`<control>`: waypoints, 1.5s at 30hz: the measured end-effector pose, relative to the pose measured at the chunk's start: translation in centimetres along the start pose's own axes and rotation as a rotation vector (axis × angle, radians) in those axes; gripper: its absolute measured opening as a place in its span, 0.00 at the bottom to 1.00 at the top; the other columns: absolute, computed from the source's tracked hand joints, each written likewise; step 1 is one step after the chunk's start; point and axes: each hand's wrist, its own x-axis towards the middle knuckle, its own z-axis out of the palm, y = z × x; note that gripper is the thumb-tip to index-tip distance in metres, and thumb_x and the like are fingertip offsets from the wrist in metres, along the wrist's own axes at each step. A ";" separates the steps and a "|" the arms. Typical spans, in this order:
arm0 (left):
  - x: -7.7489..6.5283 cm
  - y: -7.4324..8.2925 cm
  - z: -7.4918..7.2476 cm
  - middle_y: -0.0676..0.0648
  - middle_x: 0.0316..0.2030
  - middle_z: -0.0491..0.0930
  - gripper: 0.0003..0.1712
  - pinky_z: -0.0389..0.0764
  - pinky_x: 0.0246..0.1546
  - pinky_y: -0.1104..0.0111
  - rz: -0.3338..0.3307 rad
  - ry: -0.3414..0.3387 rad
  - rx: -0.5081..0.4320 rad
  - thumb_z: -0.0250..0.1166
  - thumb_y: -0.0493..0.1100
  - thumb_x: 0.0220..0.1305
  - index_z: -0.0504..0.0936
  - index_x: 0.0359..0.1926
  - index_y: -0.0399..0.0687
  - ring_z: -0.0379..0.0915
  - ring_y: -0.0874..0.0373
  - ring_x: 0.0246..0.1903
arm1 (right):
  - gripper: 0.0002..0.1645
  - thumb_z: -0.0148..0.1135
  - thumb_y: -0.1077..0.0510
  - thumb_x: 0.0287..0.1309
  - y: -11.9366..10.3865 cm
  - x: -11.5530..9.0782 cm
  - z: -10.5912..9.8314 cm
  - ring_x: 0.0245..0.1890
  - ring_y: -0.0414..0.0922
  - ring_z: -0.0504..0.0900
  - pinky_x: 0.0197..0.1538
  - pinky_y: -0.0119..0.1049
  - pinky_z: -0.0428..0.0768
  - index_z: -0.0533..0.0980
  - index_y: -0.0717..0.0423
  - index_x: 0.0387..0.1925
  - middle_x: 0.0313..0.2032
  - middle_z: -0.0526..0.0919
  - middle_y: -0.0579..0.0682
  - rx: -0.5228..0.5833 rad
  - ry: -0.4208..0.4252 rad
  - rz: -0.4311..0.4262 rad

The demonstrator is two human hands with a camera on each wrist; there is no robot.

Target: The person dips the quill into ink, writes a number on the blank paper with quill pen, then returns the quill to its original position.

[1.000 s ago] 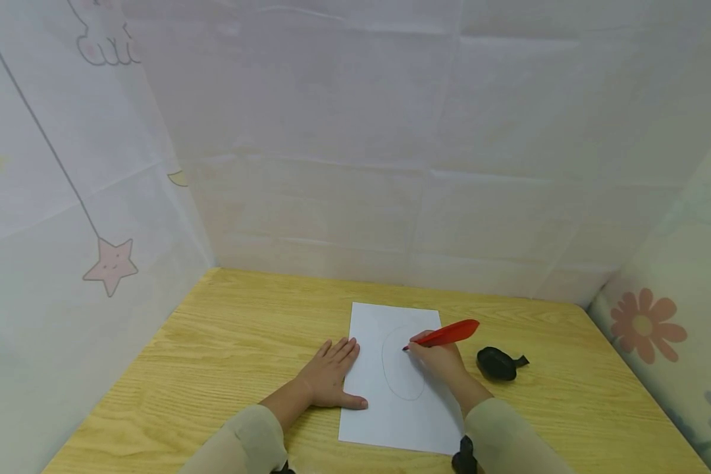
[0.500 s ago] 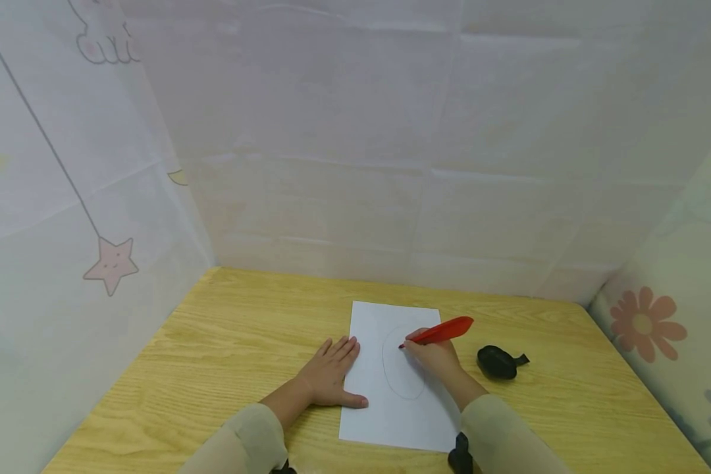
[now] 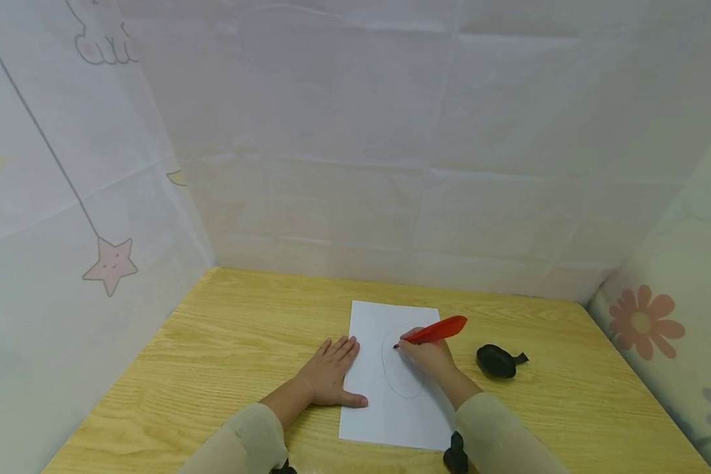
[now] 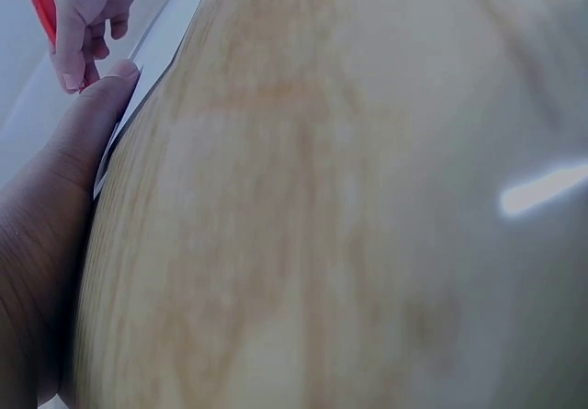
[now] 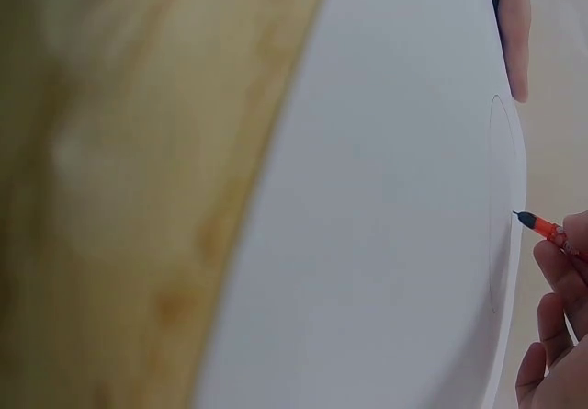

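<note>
A white sheet of paper [image 3: 385, 421] lies on the wooden table, bearing a thin, drawn oval outline. My right hand [image 3: 434, 361] pinches a red feather pen [image 3: 441, 329] between thumb and fingers; the plume leans up to the right. Its dark tip [image 5: 525, 218] is at the paper inside the oval, seen from the side in the right wrist view. Spread flat, my left hand [image 3: 327, 376] rests across the sheet's left edge, thumb on the paper. Part of the oval's right side is hidden behind the right hand.
A rounded black object [image 3: 496, 362] with a short tab sits on the table [image 3: 243, 342] right of the paper. Pale printed cloth [image 3: 332, 197] hangs behind the table and along both sides. Dark wrist devices [image 3: 456, 454] show near the sleeves.
My right hand has slid slightly left, carrying the feather pen's tip leftward and a little up inside the oval. The left hand and paper have stayed in place.
</note>
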 end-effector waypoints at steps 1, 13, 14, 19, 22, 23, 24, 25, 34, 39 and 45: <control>0.0 0.1 -0.2 0.46 0.78 0.43 0.67 0.42 0.77 0.50 0.002 -0.001 -0.002 0.53 0.83 0.51 0.47 0.78 0.45 0.37 0.52 0.78 | 0.12 0.67 0.57 0.58 0.0 0.0 0.1 0.49 0.53 0.76 0.51 0.41 0.82 0.80 0.57 0.43 0.44 0.82 0.55 0.001 0.001 0.001; -0.3 0.5 -1.1 0.45 0.78 0.44 0.66 0.44 0.76 0.50 -0.006 -0.028 -0.006 0.55 0.81 0.52 0.47 0.78 0.43 0.38 0.50 0.78 | 0.09 0.67 0.57 0.57 -0.1 -0.1 0.7 0.48 0.52 0.77 0.57 0.48 0.79 0.81 0.55 0.39 0.42 0.84 0.53 -0.071 -0.017 -0.054; -0.3 0.5 -1.1 0.45 0.78 0.43 0.66 0.43 0.76 0.50 -0.005 -0.029 -0.011 0.55 0.81 0.52 0.46 0.78 0.43 0.38 0.50 0.78 | 0.09 0.67 0.57 0.57 -0.1 -0.2 0.7 0.47 0.52 0.77 0.57 0.49 0.79 0.81 0.55 0.39 0.42 0.84 0.53 -0.075 -0.018 -0.057; -0.3 0.2 -0.5 0.45 0.78 0.43 0.66 0.42 0.77 0.49 0.007 -0.003 -0.034 0.53 0.82 0.52 0.46 0.78 0.43 0.37 0.50 0.78 | 0.09 0.68 0.57 0.57 -0.2 -0.4 0.8 0.47 0.52 0.77 0.57 0.50 0.78 0.81 0.55 0.39 0.41 0.84 0.53 -0.096 -0.019 -0.068; -0.3 0.2 -0.4 0.45 0.78 0.44 0.67 0.43 0.76 0.49 0.015 0.014 -0.040 0.52 0.84 0.52 0.47 0.78 0.43 0.38 0.50 0.78 | 0.09 0.68 0.57 0.57 -0.3 -0.6 1.0 0.47 0.52 0.77 0.58 0.52 0.78 0.81 0.55 0.39 0.42 0.84 0.53 -0.099 -0.020 -0.061; -0.3 0.1 -0.4 0.45 0.78 0.44 0.67 0.42 0.76 0.49 0.017 0.015 -0.044 0.52 0.84 0.52 0.47 0.78 0.43 0.38 0.50 0.78 | 0.09 0.68 0.56 0.57 -0.3 -0.6 1.0 0.47 0.52 0.77 0.58 0.52 0.78 0.81 0.55 0.39 0.42 0.84 0.53 -0.100 -0.021 -0.062; -0.3 0.1 -0.3 0.45 0.78 0.44 0.67 0.42 0.76 0.49 0.016 0.011 -0.048 0.52 0.83 0.52 0.47 0.78 0.43 0.38 0.50 0.78 | 0.09 0.68 0.57 0.57 -0.3 -0.7 1.1 0.48 0.52 0.77 0.58 0.53 0.78 0.81 0.55 0.39 0.42 0.84 0.53 -0.099 -0.022 -0.061; -0.3 0.1 -0.3 0.45 0.78 0.44 0.67 0.42 0.76 0.49 0.015 0.010 -0.046 0.52 0.83 0.52 0.47 0.78 0.44 0.38 0.50 0.78 | 0.09 0.68 0.57 0.57 -0.3 -0.7 1.1 0.48 0.52 0.77 0.59 0.53 0.78 0.81 0.55 0.39 0.42 0.84 0.53 -0.095 -0.023 -0.061; -0.1 0.2 -0.3 0.45 0.78 0.43 0.66 0.42 0.76 0.49 0.004 -0.006 -0.026 0.54 0.82 0.52 0.47 0.78 0.44 0.37 0.51 0.78 | 0.08 0.68 0.57 0.56 -0.2 -0.9 1.3 0.45 0.50 0.77 0.57 0.50 0.78 0.82 0.55 0.38 0.40 0.84 0.51 -0.112 -0.034 -0.077; -0.2 0.4 -0.8 0.45 0.78 0.44 0.66 0.43 0.76 0.50 -0.002 -0.021 0.000 0.55 0.81 0.52 0.47 0.78 0.44 0.38 0.51 0.78 | 0.09 0.68 0.56 0.56 -0.2 -1.0 1.4 0.46 0.50 0.77 0.58 0.52 0.78 0.82 0.54 0.38 0.39 0.84 0.52 -0.118 -0.036 -0.074; -0.2 0.4 -0.7 0.46 0.78 0.43 0.66 0.42 0.77 0.50 -0.005 -0.028 -0.006 0.54 0.81 0.53 0.46 0.78 0.44 0.37 0.51 0.78 | 0.08 0.68 0.57 0.56 -0.1 -0.9 1.5 0.46 0.51 0.77 0.58 0.53 0.77 0.82 0.53 0.38 0.39 0.84 0.52 -0.108 -0.041 -0.067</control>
